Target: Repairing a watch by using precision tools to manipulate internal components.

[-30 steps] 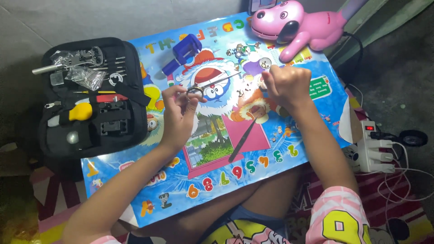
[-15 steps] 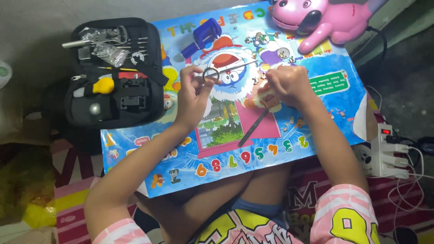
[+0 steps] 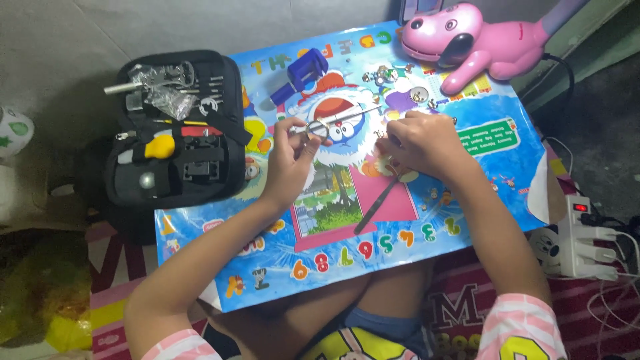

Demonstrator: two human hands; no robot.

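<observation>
Seen from above, a person sits at a small bench covered by a bright blue cartoon picture board (image 3: 467,200) printed with coloured numerals and letters. The left hand (image 3: 293,157) is near the middle of the board, its fingers pinched shut on a small round metal watch case with a slim silver tool across it (image 3: 327,125). The right hand (image 3: 420,143) lies just to the right of it, knuckles up, fingers curled down onto the board; what it presses or holds is hidden under the hand. The two hands are near each other but apart. A thin dark metal tweezer-like tool (image 3: 379,203) lies slanted on the pink patch of the board, just below the right hand.

At the board's left edge an open black fabric tool case (image 3: 177,127) overlaps the corner, with small silver parts in clear bags and a yellow-handled tool (image 3: 159,145) strapped inside. A blue plastic holder block (image 3: 300,75) sits near the far edge. Small metal parts (image 3: 390,77) lie scattered beside it. A pink toy dog (image 3: 467,40) rests on the far right corner. A white power strip (image 3: 587,243) lies on the floor at right.
</observation>
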